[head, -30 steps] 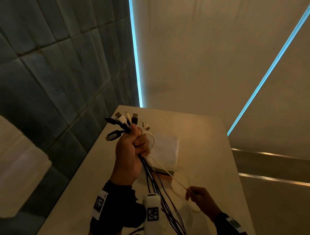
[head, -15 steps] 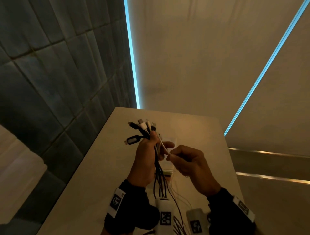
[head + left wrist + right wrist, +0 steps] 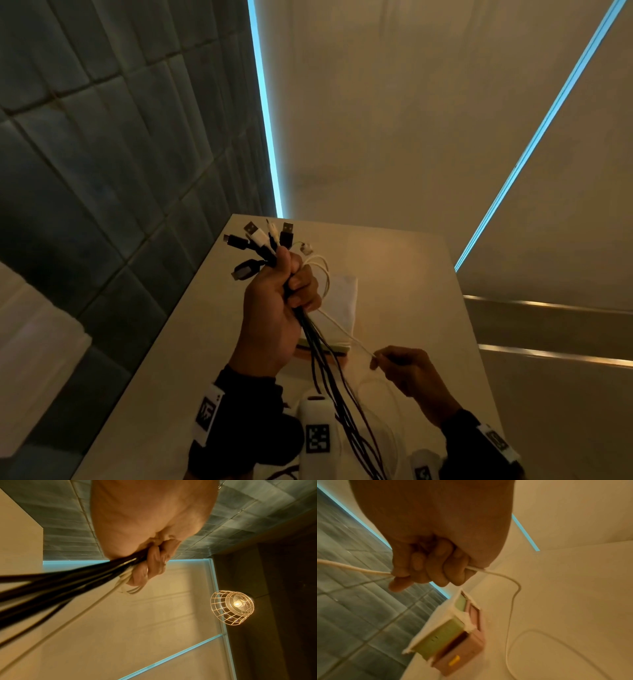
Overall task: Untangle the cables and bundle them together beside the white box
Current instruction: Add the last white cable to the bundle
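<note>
My left hand (image 3: 284,301) is raised over the table and grips a bundle of cables (image 3: 325,370), mostly black with some white. Their USB plugs (image 3: 263,240) fan out above the fist, and the strands hang down toward me. In the left wrist view the same fist (image 3: 150,561) is closed round the black cables (image 3: 68,581). My right hand (image 3: 404,366), lower and to the right, pinches a thin white cable (image 3: 342,329) stretched taut from the bundle. The right wrist view has that white cable (image 3: 359,571) running through the curled fingers (image 3: 436,569). The white box (image 3: 339,305) lies behind the hands.
The pale table (image 3: 411,281) ends at a tiled wall (image 3: 102,171) on the left and a plain wall behind. A slack loop of white cable (image 3: 510,628) lies on the table by the box (image 3: 447,632), which holds green and pink cartons. A caged lamp (image 3: 231,607) hangs overhead.
My right hand has moved from up beside the left fist down and to the right, drawing the white cable out taut. The left hand has stayed raised with the bundle.
</note>
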Motion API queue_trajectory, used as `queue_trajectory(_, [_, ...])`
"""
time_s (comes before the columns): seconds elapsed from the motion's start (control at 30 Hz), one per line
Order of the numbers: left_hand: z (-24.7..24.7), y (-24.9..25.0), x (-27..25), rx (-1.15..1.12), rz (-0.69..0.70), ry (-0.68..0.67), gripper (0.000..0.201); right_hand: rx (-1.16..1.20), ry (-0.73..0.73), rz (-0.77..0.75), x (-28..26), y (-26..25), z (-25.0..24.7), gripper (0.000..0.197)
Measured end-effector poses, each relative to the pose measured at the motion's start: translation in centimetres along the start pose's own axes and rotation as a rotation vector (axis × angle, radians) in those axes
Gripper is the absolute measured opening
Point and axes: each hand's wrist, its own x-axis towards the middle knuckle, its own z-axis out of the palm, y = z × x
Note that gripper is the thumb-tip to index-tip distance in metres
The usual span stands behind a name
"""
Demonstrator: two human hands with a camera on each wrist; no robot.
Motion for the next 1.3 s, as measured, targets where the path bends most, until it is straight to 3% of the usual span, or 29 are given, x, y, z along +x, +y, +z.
queue_trajectory(0.23, [-0.3,0.4,0.0,0.034,0.018,0.022,0.038,-0.11,0.015,0.191,-0.3,7.6,0.3,0.025])
queue_trajectory(0.4, [-0.5,1.2,-0.1,0.054,0.049,0.03,0.036,-0.319,0.019,0.355,-0.8,12.4,-1.2,0.043])
queue_trajectory(0.5, [-0.7,1.1,0.1,0.088,0.023,0.067,0.036,-0.264,0.163,0.413,0.2,10.5,-2.4,0.032])
queue_trajectory(0.6, [-0.5,0.2,0.5,0.149,-0.011,0.11,0.036,0.028,0.306,0.236,1.7,3.8,-2.5,0.017])
queue_trajectory(0.73, [0.3,-1.9,0.7,0.276,-0.07,0.186,0.032,0.239,0.186,-0.17,1.7,-6.8,0.0,0.016])
queue_trajectory(0.83, [1.2,-2.7,0.4,0.319,-0.121,0.202,0.031,0.263,0.02,-0.304,0.7,-11.1,2.5,0.023])
queue_trajectory(0.93, [1.6,-2.3,0.1,0.242,-0.114,0.141,0.033,0.252,-0.066,-0.294,0.1,-11.1,3.8,0.019])
queue_trajectory(1.13, [1.1,-1.1,0.0,0.009,-0.017,0.091,0.033,0.136,-0.147,-0.132,-0.7,-7.2,3.1,0.015])
queue_trajectory(1.3, [0.3,0.7,0.2,-0.126,-0.039,-0.015,0.037,0.06,-0.087,0.083,-1.4,-1.5,1.9,0.02])
